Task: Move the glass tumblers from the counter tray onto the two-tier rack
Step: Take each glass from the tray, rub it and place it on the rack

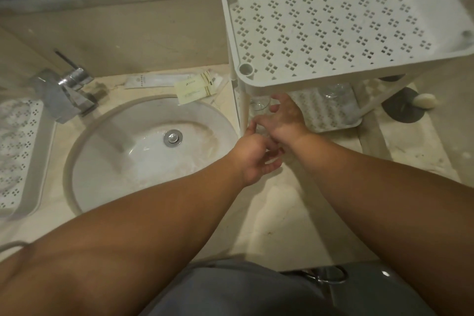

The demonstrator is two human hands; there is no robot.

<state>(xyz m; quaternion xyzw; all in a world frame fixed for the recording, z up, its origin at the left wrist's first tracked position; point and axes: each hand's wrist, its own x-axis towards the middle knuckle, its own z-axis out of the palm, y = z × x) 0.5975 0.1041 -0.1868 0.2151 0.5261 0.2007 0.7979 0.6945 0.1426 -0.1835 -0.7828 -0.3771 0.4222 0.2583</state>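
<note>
The white two-tier rack [256, 84] stands on the counter to the right of the sink. Its perforated top tier is bare. On the lower tier a clear glass tumbler [259, 104] stands near the front-left post, and another tumbler [336, 92] stands further back. Both hands meet at the lower tier's front-left corner. My left hand [256, 159] has its thumb and fingers curled around what looks like a clear tumbler [264, 133], which is hard to make out. My right hand [283, 120] lies just above it, fingers spread toward the lower tier. The counter tray [38, 161] sits at the far left.
A round white sink [115, 161] with a chrome tap [66, 92] lies between the tray and the rack. Toiletry packets [197, 87] lie behind the sink. A dark round dish with a soap bar [425, 100] sits right of the rack. A mirror edge runs along the back wall.
</note>
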